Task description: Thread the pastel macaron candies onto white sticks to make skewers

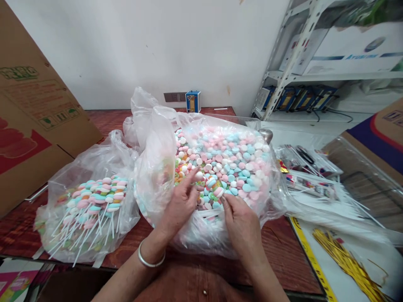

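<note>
- Head view: from where I stand, 2 bare hands work over a big clear bag (pixel 154 138) of loose sweets (pixel 248 172); it lies open on the dark red table (pixel 280 260);
- the right hand (pixel 241 218) has its thumb and fingers pinched together on a short stack of sweets (pixel 218 192), over the near part of the pile; whether a stick runs through the stack, I cannot tell;
- the left hand (pixel 181 203) has thumb and forefinger apart, close to a white sweet (pixel 199 176); whether it touches that sweet is too small to tell;
- orange gummy pieces (pixel 183 169) show just beyond the left hand, among the pale pink, blue and white sweets;
- just to the left, a smaller bag (pixel 108 144) holds sweets on sticks (pixel 100 197), the bare ends pointing mostly towards the person;
- to do this well, I'd advise a light pinch with the right hand; sweets like these look soft and may dent;
- I'd hold the stack steady and in line, and let the left hand lift 1 sweet at a time from the top of the pile;
- I'd also mind the silver bangle (pixel 151 265) on the left wrist; it might snag the loose plastic.
</note>
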A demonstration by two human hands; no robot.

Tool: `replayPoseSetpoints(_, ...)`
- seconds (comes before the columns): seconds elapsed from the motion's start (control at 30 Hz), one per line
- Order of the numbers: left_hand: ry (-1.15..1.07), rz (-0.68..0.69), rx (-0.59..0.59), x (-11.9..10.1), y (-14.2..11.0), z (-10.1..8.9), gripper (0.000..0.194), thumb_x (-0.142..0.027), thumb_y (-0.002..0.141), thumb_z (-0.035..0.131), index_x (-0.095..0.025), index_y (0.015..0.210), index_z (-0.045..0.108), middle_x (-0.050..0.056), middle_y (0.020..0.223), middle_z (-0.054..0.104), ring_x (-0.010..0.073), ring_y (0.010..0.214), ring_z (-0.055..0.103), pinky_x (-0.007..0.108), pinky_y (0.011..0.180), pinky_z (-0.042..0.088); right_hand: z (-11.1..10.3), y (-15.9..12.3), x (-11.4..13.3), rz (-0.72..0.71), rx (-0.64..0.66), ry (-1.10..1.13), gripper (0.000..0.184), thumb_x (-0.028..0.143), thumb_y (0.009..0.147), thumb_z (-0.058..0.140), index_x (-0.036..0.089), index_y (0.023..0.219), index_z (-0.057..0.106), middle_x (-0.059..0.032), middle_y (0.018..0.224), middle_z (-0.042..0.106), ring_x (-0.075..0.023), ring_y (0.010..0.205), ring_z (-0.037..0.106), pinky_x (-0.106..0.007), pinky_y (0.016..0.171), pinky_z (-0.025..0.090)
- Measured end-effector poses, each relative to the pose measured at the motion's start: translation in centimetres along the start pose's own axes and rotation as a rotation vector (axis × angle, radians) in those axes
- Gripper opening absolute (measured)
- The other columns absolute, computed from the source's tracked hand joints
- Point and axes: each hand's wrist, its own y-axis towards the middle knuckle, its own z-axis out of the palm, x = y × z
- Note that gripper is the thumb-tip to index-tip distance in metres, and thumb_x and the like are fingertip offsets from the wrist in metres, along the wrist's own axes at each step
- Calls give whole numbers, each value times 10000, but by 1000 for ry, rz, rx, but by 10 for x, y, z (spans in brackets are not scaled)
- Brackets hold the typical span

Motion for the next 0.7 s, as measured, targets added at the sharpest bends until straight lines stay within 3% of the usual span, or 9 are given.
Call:
replayPoseSetpoints(0.1,311,170,-175,7,10,-26,349,-149,924,502,-231,1197,704,80,1115,720,222,1033,654,396,973,515,-3,5,3,-2,18,-184,274,269,1025,459,195,958,715,-78,934,732,-215,818,651,-282,625,319)
replayPoseSetpoints(0.23,574,237,-104,15,21,-45,233,-128,890,557,-213,922,772,80,953,739,252,965,636,426,943,497,-3,5,11,-45,59,-327,257,257,1023,482,205,891,696,-63,922,726,-183,763,650,-285,553,254)
replayPoseSetpoints(0.47,718,299,32,20,27,-37,175,-127,878,619,-209,903,772,82,972,724,255,936,611,418,896,487,0,3,20,-136,58,-466,225,238,1003,521,214,845,679,-40,858,714,-163,677,661,-289,518,232)
replayPoseSetpoints(0.7,921,276,31,18,29,-34,132,-113,872,644,-165,754,674,82,864,680,264,888,582,409,824,461,-8,2,43,-188,109,-599,167,119,946,560,181,847,679,-57,822,692,-181,677,712,-268,474,253)
